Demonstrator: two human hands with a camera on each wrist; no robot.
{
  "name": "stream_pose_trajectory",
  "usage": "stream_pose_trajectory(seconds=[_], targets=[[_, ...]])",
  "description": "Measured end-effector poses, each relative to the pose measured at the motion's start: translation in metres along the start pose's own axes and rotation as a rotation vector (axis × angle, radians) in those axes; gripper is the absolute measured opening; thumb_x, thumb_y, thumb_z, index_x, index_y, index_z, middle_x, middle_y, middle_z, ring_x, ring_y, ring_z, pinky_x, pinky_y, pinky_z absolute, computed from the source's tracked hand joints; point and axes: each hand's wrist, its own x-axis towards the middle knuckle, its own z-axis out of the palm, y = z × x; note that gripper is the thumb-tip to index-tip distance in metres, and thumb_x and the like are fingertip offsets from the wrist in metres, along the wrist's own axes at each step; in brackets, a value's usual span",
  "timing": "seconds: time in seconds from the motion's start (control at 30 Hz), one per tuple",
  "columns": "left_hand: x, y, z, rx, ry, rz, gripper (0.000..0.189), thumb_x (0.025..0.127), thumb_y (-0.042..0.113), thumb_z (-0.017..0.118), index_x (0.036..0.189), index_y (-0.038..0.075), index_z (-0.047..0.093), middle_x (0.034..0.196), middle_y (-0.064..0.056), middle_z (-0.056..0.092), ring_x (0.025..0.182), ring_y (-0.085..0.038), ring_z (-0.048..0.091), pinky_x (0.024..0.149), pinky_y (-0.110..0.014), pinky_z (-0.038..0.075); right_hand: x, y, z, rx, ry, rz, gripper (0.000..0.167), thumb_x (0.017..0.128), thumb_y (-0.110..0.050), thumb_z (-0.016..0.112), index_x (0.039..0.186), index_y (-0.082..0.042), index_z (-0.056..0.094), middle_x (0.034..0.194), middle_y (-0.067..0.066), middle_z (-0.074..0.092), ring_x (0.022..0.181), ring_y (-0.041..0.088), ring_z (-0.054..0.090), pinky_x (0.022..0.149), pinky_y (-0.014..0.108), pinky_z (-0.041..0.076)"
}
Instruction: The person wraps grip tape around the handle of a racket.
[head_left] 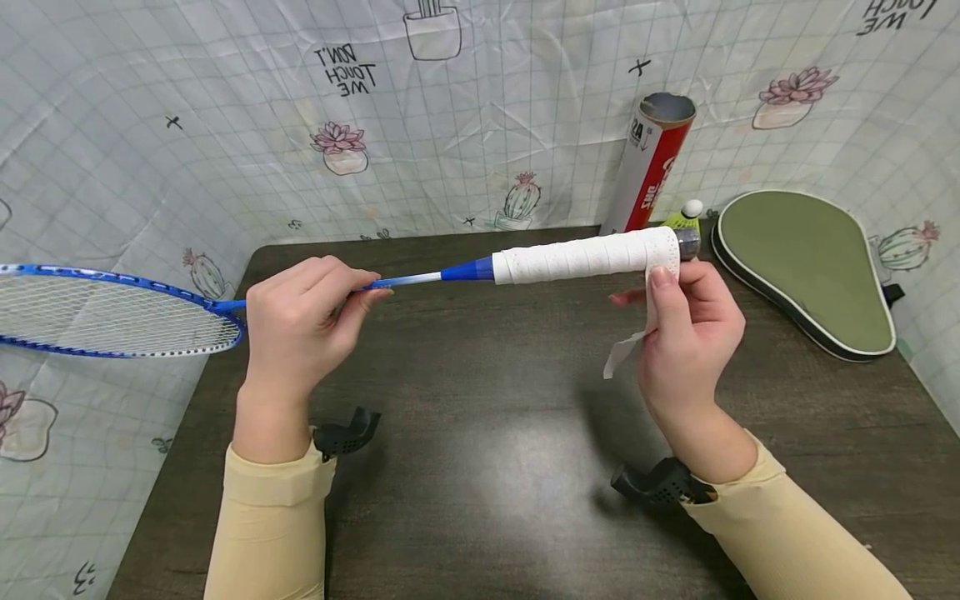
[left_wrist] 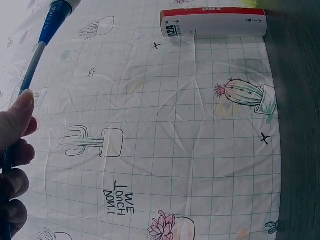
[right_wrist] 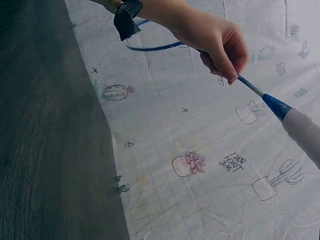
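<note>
A blue and white badminton racket (head_left: 468, 270) is held level above the table, its strung head off to the left. My left hand (head_left: 303, 312) pinches the thin shaft between thumb and fingers; the left wrist view shows the fingers (left_wrist: 20, 182) curled round it. White perforated grip tape (head_left: 577, 258) covers most of the handle in overlapping turns, up to near the dark butt end (head_left: 687, 243). Below that end, my right hand (head_left: 697, 333) pinches the tape's hanging strip between thumb and fingers, and a loose tail (head_left: 621, 354) dangles beneath. The right wrist view shows the wrapped handle (right_wrist: 302, 132) only in part.
A red and white shuttlecock tube (head_left: 651, 167) stands at the back edge, beside a yellow shuttlecock (head_left: 687, 215) with a white tip. On the right lies a green paddle case (head_left: 802, 267). A patterned cloth (head_left: 450, 150) hangs behind the dark wooden table (head_left: 480, 500).
</note>
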Motion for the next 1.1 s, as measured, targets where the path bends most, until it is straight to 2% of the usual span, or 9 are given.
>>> stream_pose_trajectory(seconds=[0.17,0.27,0.4,0.5,0.57,0.73,0.83,0.97,1.1], targets=[[0.0007,0.0006,0.0005,0.029,0.008,-0.008,0.015,0.089,0.020,0.083,0.086,0.006,0.078,0.075,-0.005,0.071,0.063,-0.024,0.061,0.059,-0.038,0.047,0.0001,0.0003,0.0007,-0.024,0.000,0.004,0.014,0.092,0.010,0.064,0.081,0.017,0.060,0.078,0.011,0.064,0.057,0.018,0.058,0.060,0.033,0.060],[0.0011,0.0010,0.0011,0.045,0.009,-0.016,0.016,0.090,0.021,0.082,0.086,0.005,0.078,0.077,-0.005,0.071,0.066,-0.026,0.064,0.061,-0.040,0.049,0.0001,0.0006,0.0013,-0.007,-0.002,0.005,0.012,0.091,0.011,0.062,0.082,0.018,0.059,0.078,0.012,0.064,0.058,0.019,0.058,0.060,0.034,0.060],[0.0010,0.0014,0.0014,0.049,-0.015,-0.005,0.016,0.092,0.021,0.079,0.086,0.006,0.077,0.073,-0.004,0.067,0.060,-0.022,0.060,0.054,-0.036,0.044,0.0004,0.0006,0.0021,0.026,0.003,0.003,0.010,0.091,0.013,0.058,0.083,0.020,0.059,0.077,0.013,0.062,0.053,0.016,0.049,0.060,0.034,0.060],[0.0005,0.0015,0.0009,0.042,-0.047,0.009,0.016,0.094,0.021,0.078,0.085,0.007,0.077,0.069,-0.002,0.064,0.055,-0.017,0.054,0.048,-0.031,0.038,0.0003,0.0004,0.0020,0.029,0.008,0.006,0.011,0.091,0.013,0.058,0.083,0.019,0.060,0.076,0.013,0.061,0.051,0.016,0.047,0.060,0.035,0.060],[0.0004,0.0014,0.0003,0.036,-0.069,0.013,0.015,0.093,0.020,0.077,0.086,0.007,0.077,0.068,-0.001,0.063,0.053,-0.014,0.053,0.047,-0.029,0.036,0.0002,0.0005,0.0017,0.022,0.008,0.008,0.011,0.091,0.013,0.060,0.082,0.019,0.061,0.076,0.012,0.062,0.054,0.017,0.052,0.060,0.034,0.060],[-0.0001,0.0019,-0.0007,0.002,-0.096,-0.040,0.003,0.089,0.007,0.079,0.087,0.007,0.077,0.070,-0.001,0.066,0.053,-0.014,0.053,0.049,-0.030,0.036,0.0000,0.0004,0.0002,0.001,-0.002,0.005,0.013,0.091,0.012,0.062,0.081,0.019,0.060,0.074,0.010,0.060,0.058,0.016,0.054,0.061,0.034,0.060],[-0.0006,0.0016,-0.0012,-0.013,-0.092,-0.058,0.005,0.087,0.003,0.080,0.087,0.007,0.077,0.071,-0.002,0.069,0.052,-0.014,0.050,0.050,-0.030,0.034,0.0001,0.0001,-0.0001,0.001,-0.001,0.006,0.013,0.091,0.012,0.062,0.081,0.019,0.059,0.072,0.009,0.058,0.058,0.017,0.052,0.061,0.034,0.060],[-0.0011,0.0004,-0.0012,0.010,-0.073,-0.031,0.005,0.089,0.011,0.081,0.087,0.007,0.078,0.069,-0.001,0.067,0.051,-0.013,0.046,0.049,-0.029,0.032,-0.0001,0.0005,-0.0008,-0.018,0.009,0.010,0.014,0.091,0.012,0.063,0.081,0.019,0.059,0.073,0.010,0.060,0.061,0.018,0.056,0.061,0.033,0.059],[0.0004,0.0002,-0.0011,0.047,-0.048,-0.015,0.011,0.090,0.015,0.082,0.087,0.006,0.078,0.071,-0.003,0.068,0.055,-0.017,0.054,0.052,-0.032,0.040,-0.0001,0.0007,0.0001,-0.016,0.017,0.014,0.012,0.091,0.012,0.062,0.082,0.019,0.059,0.079,0.012,0.064,0.068,0.021,0.060,0.060,0.033,0.059]])
